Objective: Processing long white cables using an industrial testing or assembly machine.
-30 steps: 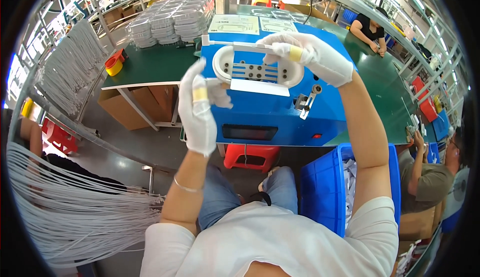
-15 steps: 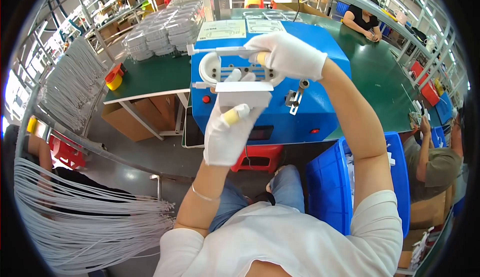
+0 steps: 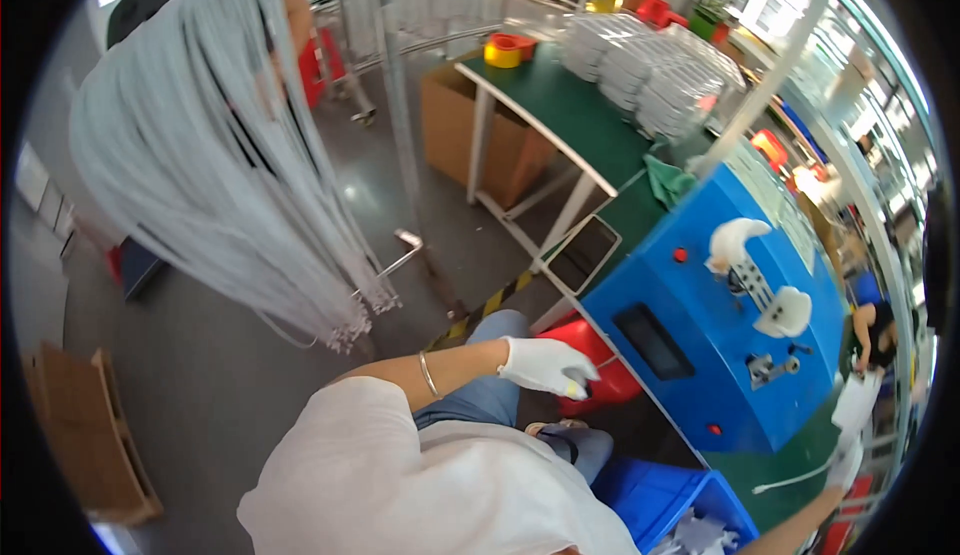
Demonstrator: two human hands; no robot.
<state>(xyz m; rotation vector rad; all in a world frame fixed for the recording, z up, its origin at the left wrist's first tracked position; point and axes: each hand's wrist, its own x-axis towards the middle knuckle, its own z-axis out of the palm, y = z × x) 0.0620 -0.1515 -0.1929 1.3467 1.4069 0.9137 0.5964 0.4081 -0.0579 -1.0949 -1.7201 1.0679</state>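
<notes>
My left hand (image 3: 548, 366), in a white glove, hangs in front of the blue machine (image 3: 640, 275), above a red stool (image 3: 600, 360). Its fingers are loosely curled and apart, with nothing visible in them. Far to the right, my gloved right hand (image 3: 846, 461) is closed on a white adapter (image 3: 857, 401), a flat-sided block. A white cable (image 3: 795, 480) trails from that hand over the green tabletop; its grip is small and partly blurred. On top of the machine, two rounded white winding forms (image 3: 785, 313) stand along a slotted metal bar, with no cable around them.
Many white cables (image 3: 220, 145) hang in a thick bundle from a rack at left. A blue bin (image 3: 640, 500) with white pieces stands by my legs. Stacked clear trays (image 3: 650, 70) and yellow tape (image 3: 503, 55) sit on the green table. Another person (image 3: 870, 335) is at far right.
The view has swung left. Both hands have left the winding forms; my left hand has let go of the adapter and dropped, while my right hand has carried adapter and cable off to the right.
</notes>
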